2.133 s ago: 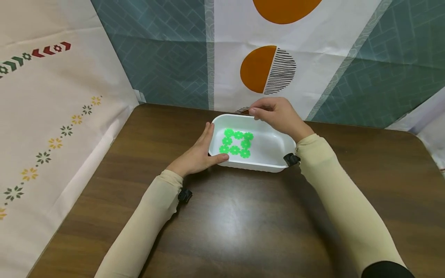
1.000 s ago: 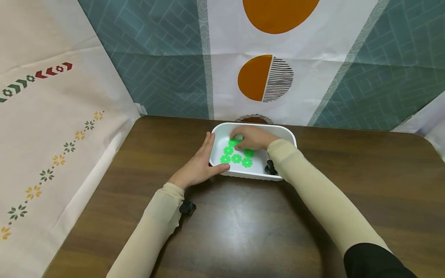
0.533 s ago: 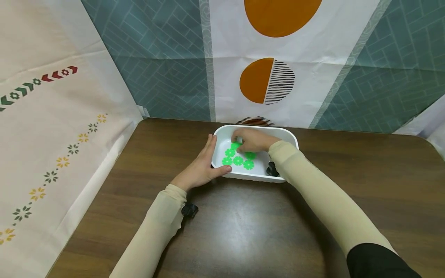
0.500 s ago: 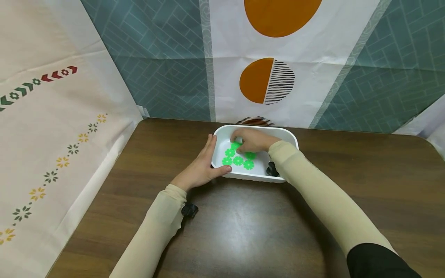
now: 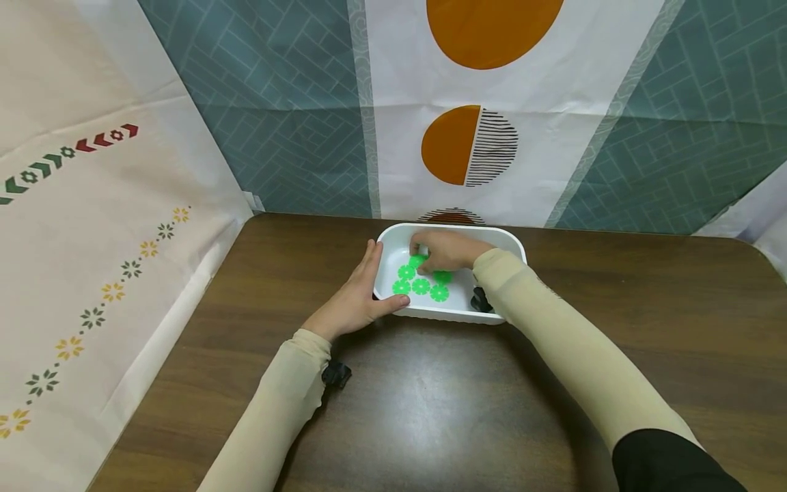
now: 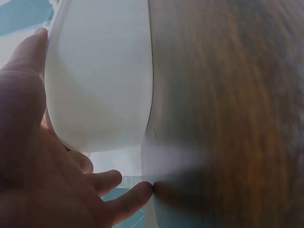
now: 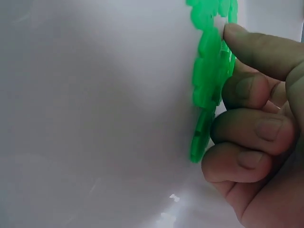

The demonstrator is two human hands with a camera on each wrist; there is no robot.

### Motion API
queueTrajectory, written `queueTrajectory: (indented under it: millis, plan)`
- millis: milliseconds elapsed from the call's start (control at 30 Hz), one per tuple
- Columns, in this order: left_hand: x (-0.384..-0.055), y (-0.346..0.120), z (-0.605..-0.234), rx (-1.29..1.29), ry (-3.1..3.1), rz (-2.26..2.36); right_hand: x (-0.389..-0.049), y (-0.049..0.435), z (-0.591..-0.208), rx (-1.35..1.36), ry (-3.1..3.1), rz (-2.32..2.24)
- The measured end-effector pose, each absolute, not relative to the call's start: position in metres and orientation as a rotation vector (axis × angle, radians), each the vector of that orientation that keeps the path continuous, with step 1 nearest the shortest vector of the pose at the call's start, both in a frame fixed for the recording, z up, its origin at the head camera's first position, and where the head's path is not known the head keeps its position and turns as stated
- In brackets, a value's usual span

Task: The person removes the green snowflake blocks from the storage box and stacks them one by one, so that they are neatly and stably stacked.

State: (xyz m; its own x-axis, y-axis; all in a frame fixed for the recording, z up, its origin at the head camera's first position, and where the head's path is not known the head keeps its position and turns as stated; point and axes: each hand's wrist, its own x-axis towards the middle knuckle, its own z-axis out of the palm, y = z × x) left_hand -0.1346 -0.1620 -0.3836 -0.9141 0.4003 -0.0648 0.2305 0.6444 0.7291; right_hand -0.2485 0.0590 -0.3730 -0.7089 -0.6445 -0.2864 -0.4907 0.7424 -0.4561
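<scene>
A white plastic tray (image 5: 393, 311) lies on the table, holding several flat, bright green flower-shaped discs (image 5: 421, 285) arranged in a ring. My left hand (image 5: 353, 301) braces the tray's left end, with fingers extended along the outside and the thumb over the near rim. In the left wrist view this hand (image 6: 57, 166) lies against the white outer wall (image 6: 99, 76). My right hand (image 5: 447, 250) reaches into the tray over the far part of the ring and hides some discs. In the right wrist view, curled fingers (image 7: 247, 128) and thumb pinch at the edge of the green discs (image 7: 206, 71).
The dark wooden table (image 5: 406, 410) extends around the tray. Behind it hangs a teal and white cloth (image 5: 393, 164) with orange circles, and a cream patterned cloth (image 5: 92, 246) borders the left side. Black wrist cameras (image 5: 336, 374) sit on both sleeves.
My right hand has come down from above the tray's far rim into the ring of discs, then stayed nearly still there. My left hand keeps its place on the tray.
</scene>
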Motion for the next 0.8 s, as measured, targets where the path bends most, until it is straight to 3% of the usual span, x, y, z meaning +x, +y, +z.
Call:
queueTrajectory:
  millis: [300, 800]
  plan:
    - [-0.133, -0.160, -0.385, 0.510, 2.646, 1.108, -0.244, 0.062, -0.371, -0.792, 2.464, -0.587]
    - [-0.133, -0.163, -0.385, 0.521, 2.657, 1.100, -0.239, 0.068, -0.347, -0.646, 2.224, -1.217]
